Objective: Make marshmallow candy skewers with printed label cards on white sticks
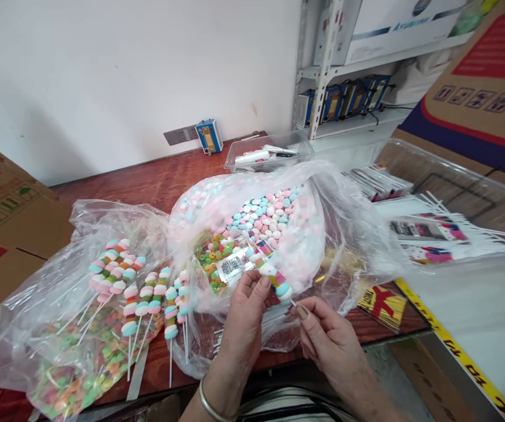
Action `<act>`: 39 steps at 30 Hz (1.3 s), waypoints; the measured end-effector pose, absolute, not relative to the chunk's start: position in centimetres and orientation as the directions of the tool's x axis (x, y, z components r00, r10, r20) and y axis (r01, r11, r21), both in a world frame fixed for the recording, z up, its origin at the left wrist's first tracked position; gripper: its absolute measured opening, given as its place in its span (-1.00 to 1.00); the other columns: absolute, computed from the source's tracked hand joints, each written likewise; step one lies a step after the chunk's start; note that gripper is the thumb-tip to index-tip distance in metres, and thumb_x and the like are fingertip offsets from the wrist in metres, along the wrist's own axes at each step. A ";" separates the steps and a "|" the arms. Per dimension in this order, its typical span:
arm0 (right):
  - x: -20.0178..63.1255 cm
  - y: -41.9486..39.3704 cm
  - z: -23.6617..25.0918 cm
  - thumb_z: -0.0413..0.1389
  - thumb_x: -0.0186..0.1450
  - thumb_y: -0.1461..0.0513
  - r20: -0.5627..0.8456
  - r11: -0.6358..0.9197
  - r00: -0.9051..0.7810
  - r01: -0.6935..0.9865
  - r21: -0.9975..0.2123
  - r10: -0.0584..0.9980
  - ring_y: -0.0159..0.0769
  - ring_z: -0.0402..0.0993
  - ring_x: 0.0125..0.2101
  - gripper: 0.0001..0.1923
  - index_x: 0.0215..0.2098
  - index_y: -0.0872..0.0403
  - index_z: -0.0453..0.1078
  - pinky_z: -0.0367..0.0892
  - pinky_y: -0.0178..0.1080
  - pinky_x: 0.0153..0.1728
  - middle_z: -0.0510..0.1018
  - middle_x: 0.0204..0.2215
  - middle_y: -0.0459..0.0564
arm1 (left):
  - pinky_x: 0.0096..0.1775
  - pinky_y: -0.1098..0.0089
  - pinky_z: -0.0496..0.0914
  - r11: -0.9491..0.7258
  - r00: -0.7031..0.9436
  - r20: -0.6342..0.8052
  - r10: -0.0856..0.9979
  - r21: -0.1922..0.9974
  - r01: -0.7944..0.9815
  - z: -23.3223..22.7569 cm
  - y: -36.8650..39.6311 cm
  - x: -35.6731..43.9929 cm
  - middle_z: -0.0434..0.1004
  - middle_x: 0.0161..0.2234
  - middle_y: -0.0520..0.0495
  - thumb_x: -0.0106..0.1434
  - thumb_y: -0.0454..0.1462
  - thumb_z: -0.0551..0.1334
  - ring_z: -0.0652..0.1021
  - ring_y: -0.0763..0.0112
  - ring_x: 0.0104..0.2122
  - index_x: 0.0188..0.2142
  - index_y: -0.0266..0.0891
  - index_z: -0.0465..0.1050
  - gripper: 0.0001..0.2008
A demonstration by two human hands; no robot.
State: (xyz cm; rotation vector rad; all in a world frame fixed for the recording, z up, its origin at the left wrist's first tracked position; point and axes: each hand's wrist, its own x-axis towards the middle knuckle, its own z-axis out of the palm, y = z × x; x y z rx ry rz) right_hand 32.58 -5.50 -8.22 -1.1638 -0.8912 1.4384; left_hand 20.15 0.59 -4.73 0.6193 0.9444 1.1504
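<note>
- Candy skewer (274, 275): a stick threaded with marshmallow rounds, held in front of the open middle bag, just above the near edge of the counter (155, 176).
- Left hand (246, 313): fingers closed around the candy-laden part of the skewer, thumb pressed on the lower pieces; a bangle sits on the wrist.
- Right hand (322, 337): thumb and forefinger pinched shut on the bare lower end of the stick, the other fingers curled in.
- Middle bag (331, 234): clear plastic, mouth open toward the person, holding a large heap of loose pink, white and blue marshmallow rounds (265, 214) and a smaller pocket of coloured ring candies (210, 258). A barcode label lies among them.
- Left bag (27, 328): clear plastic, holding finished skewers (138, 287) laid side by side, roughly 6 or more, over more ring candies.
- Clear tray (476, 193) to the right: a stock of bare white sticks (463, 231) and printed wrappers.
- Progress, as judged: 1 skewer in hand looks nearly filled; a batch is done, yet the loose candy and unused sticks indicate much remains.
- Cardboard boxes stand at the left and the right; a metal shelf rises behind.
</note>
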 end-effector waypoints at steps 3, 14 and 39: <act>32.8 -5.9 -8.4 0.06 0.36 -0.03 -0.166 -0.157 0.033 -0.186 -0.970 0.986 -0.52 0.01 -0.68 -0.67 -0.31 0.06 0.33 0.02 -0.44 -0.68 0.10 -0.67 -0.29 | -0.27 0.41 0.37 0.296 0.113 -0.274 0.955 0.872 -0.389 -4.8 0.6 20.2 0.52 -0.32 -0.04 0.15 -0.13 0.35 0.48 0.45 -0.36 -0.21 -0.26 0.46 -0.71; 33.3 -6.3 -7.3 0.04 0.37 0.02 -0.042 -0.064 0.197 0.110 -0.992 0.980 -0.43 0.11 -0.63 -0.71 -0.33 0.05 0.38 0.07 -0.39 -0.65 0.23 -0.63 -0.20 | -0.30 0.48 0.33 0.297 0.167 -0.255 0.952 0.902 -0.312 -4.0 0.1 20.6 0.52 -0.33 -0.05 0.14 -0.24 0.35 0.43 0.48 -0.37 -0.23 -0.26 0.55 -0.80; 33.3 -6.7 -8.1 0.01 0.39 0.21 0.343 0.184 0.193 0.559 -0.808 0.919 -0.35 0.47 -0.57 -0.86 -0.28 0.01 0.39 0.26 -0.32 -0.49 0.54 -0.54 -0.12 | -0.39 0.46 0.27 0.349 0.264 -0.281 0.923 0.899 -0.264 -3.4 -0.3 20.2 0.48 -0.47 -0.02 0.04 -0.34 0.33 0.37 0.50 -0.50 -0.34 -0.29 0.58 -0.86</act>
